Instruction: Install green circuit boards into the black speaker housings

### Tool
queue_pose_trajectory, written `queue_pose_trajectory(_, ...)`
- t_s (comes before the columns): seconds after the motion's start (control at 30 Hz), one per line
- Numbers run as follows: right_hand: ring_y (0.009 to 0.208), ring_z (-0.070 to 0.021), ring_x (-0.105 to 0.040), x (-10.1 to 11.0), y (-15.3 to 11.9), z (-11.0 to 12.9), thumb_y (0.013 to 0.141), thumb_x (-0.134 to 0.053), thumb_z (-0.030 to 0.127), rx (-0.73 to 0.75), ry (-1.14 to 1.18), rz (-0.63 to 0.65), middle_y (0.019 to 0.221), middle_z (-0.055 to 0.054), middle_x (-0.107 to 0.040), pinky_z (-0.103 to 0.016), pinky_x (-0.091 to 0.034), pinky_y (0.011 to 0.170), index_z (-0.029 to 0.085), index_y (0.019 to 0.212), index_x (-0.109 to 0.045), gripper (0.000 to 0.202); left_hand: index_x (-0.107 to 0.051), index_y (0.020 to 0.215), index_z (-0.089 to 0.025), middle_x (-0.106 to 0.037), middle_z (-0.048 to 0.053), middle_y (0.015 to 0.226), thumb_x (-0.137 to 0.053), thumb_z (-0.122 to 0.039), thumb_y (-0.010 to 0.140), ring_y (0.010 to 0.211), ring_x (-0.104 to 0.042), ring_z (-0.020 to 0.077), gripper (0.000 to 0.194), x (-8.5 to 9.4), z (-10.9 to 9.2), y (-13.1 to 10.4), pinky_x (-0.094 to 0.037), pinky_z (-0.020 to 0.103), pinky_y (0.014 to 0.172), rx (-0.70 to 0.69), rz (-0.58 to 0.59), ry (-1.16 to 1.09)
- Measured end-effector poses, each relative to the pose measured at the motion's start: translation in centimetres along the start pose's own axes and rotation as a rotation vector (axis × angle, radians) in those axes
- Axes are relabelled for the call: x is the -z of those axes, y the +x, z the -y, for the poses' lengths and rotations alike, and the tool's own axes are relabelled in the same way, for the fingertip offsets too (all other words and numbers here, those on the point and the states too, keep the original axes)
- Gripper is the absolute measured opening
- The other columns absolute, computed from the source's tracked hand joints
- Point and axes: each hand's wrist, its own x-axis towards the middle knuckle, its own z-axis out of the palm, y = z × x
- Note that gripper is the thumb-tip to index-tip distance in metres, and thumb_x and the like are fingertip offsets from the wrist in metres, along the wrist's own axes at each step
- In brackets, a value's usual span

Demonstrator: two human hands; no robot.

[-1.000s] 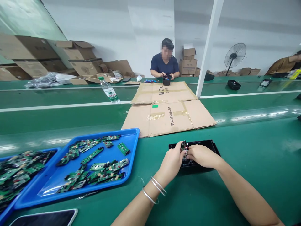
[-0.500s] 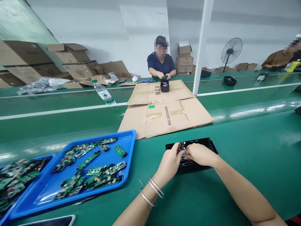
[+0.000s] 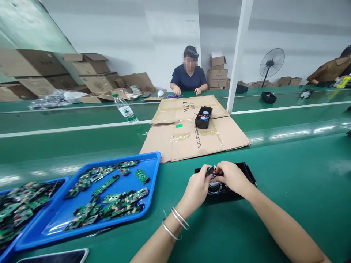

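Observation:
A black speaker housing (image 3: 248, 174) lies on the green bench before me, with a round speaker (image 3: 214, 187) showing inside. Over its left part my left hand (image 3: 197, 185) pinches a small circuit board (image 3: 210, 170). My right hand (image 3: 232, 178) is closed at the board's right side, its fingertips on thin wires (image 3: 215, 168) with some red in them. The exact grip of the right fingertips is partly hidden. Left of my hands, a blue tray (image 3: 157, 171) holds several green circuit boards (image 3: 124, 204).
Another tray (image 3: 16, 241) piled with boards stands farther left, with a phone-like object (image 3: 55, 256) in front. Flattened cardboard (image 3: 178, 146) bears a second housing (image 3: 203, 117). Beyond sit a co-worker (image 3: 189, 75), a water bottle (image 3: 125, 109) and a white post (image 3: 238, 58).
The second housing has moved toward me across the cardboard, and the co-worker's hands have come apart off it. My right hand has shifted slightly, uncovering more of the speaker.

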Motion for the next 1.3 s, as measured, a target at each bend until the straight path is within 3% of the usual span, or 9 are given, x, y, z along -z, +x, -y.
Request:
queue_pose_trajectory(0.33, 0.066, -0.0141, -0.053, -0.6, 0.1, -0.5, 0.077, -0.064, 0.024, 0.072, 0.082, -0.059, 0.073, -0.001, -0.058, -0.024, -0.036, 0.061, 0.017, 0.073, -0.062, 0.007, -0.045, 0.099, -0.023, -0.065, 0.002, 0.087, -0.034, -0.017, 0.087, 0.078, -0.061, 0.0208, 0.017, -0.2, -0.3, -0.1, -0.039, 0.026, 0.063, 0.033, -0.055, 0.055)
queue_pose_trajectory(0.6, 0.058, -0.0115, -0.047, -0.9, 0.5, -0.5, 0.077, -0.062, 0.027, 0.078, 0.122, -0.018, 0.063, 0.001, -0.052, -0.023, -0.034, 0.054, 0.016, 0.063, -0.057, 0.019, -0.046, 0.095, -0.022, -0.065, 0.002, 0.084, -0.031, -0.016, 0.087, 0.074, -0.061, 0.0204, 0.018, -0.2, -0.4, -0.4, -0.037, 0.026, 0.059, -0.031, -0.044, 0.111)
queue_pose_trajectory(0.7, 0.059, -0.0098, -0.048, -0.2, 0.5, -1.1, 0.070, -0.067, 0.024, 0.067, 0.224, 0.052, 0.076, 0.001, -0.055, -0.022, -0.039, 0.057, 0.016, 0.076, -0.058, 0.013, -0.047, 0.091, -0.022, -0.063, 0.001, 0.075, -0.037, -0.018, 0.085, 0.068, -0.060, 0.0190, 0.013, 0.6, -0.4, -0.3, -0.038, 0.025, 0.056, -0.007, -0.023, -0.014)
queue_pose_trajectory(0.83, 0.055, -0.0070, -0.049, 1.2, 0.7, -2.5, 0.070, -0.063, 0.017, 0.034, 0.444, 0.193, 0.094, -0.002, -0.059, -0.021, -0.042, 0.054, 0.018, 0.098, -0.054, 0.030, -0.046, 0.091, -0.021, -0.060, -0.002, 0.066, -0.045, -0.019, 0.078, 0.060, -0.060, 0.0166, 0.013, 1.7, -0.1, -0.1, -0.044, 0.024, 0.052, 0.083, 0.001, -0.250)
queue_pose_trajectory(1.0, 0.049, -0.0052, -0.049, 0.1, 1.0, -2.7, 0.071, -0.055, 0.009, 0.031, 0.469, 0.146, 0.093, -0.002, -0.063, -0.021, -0.043, 0.053, 0.017, 0.097, -0.054, 0.027, -0.042, 0.090, -0.021, -0.059, -0.003, 0.065, -0.048, -0.018, 0.074, 0.061, -0.063, 0.0170, 0.017, 2.3, 0.1, 0.0, -0.053, 0.028, 0.055, 0.213, 0.068, -0.478)
queue_pose_trajectory(1.13, 0.057, -0.0094, -0.055, -1.4, 1.5, -2.5, 0.073, -0.055, 0.015, 0.054, 0.563, 0.155, 0.081, -0.002, -0.064, -0.020, -0.043, 0.052, 0.015, 0.088, -0.059, 0.015, -0.041, 0.087, -0.020, -0.059, -0.003, 0.065, -0.051, -0.020, 0.075, 0.063, -0.065, 0.0176, 0.015, 2.2, -0.4, -0.2, -0.056, 0.033, 0.060, 0.253, 0.130, -0.538)
queue_pose_trajectory(1.3, 0.066, -0.0147, -0.060, 1.1, 1.5, -4.7, 0.076, -0.056, 0.027, 0.016, 0.569, 0.192, 0.078, -0.005, -0.067, -0.024, -0.047, 0.061, 0.013, 0.083, -0.063, 0.017, -0.039, 0.087, -0.018, -0.059, -0.002, 0.065, -0.054, -0.018, 0.077, 0.069, -0.067, 0.0177, 0.018, 1.4, -1.1, -0.4, -0.057, 0.035, 0.067, 0.318, 0.211, -0.708)
